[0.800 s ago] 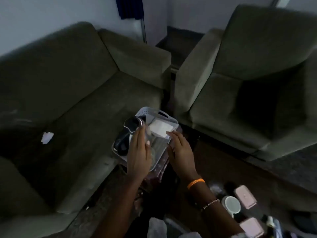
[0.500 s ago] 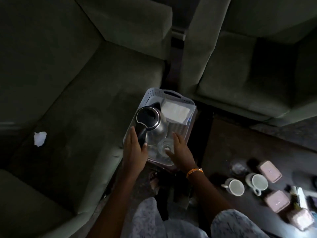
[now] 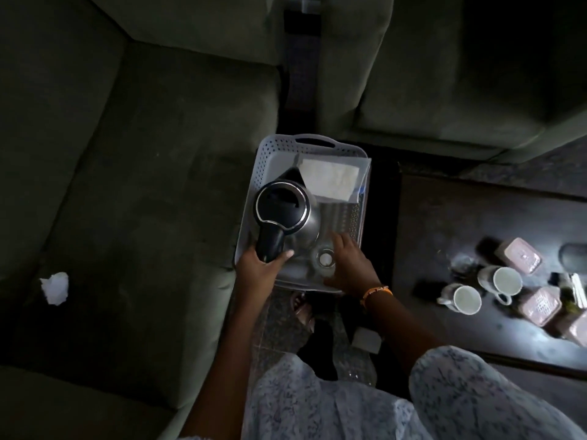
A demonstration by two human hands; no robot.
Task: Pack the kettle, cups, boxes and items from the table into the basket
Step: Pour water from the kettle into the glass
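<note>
Between the green sofa (image 3: 133,192) and the dark table (image 3: 444,236), a pale perforated basket (image 3: 270,150) sits with its left edge against the sofa seat. Inside it stands the kettle (image 3: 286,211), upright, black lid up, spout toward the far end, occupying the left half. The left hand (image 3: 259,269) is curled around the kettle's black handle at the basket's near-left corner, fingers closed on it. A clear bag holding a white sheet (image 3: 330,179) lies at the far right of the basket, just beside the spout. A small round clear item (image 3: 324,258) rests on the basket floor near the kettle's base. The right hand (image 3: 351,265) lies inside the basket just to the right of that item, fingers spread flat and holding nothing; whether it touches the item cannot be told. On the table, well apart from the basket, stand two white cups (image 3: 465,298), with three pink boxes (image 3: 521,258) close by. Crumpled white paper (image 3: 55,287) lies on the sofa seat.
</note>
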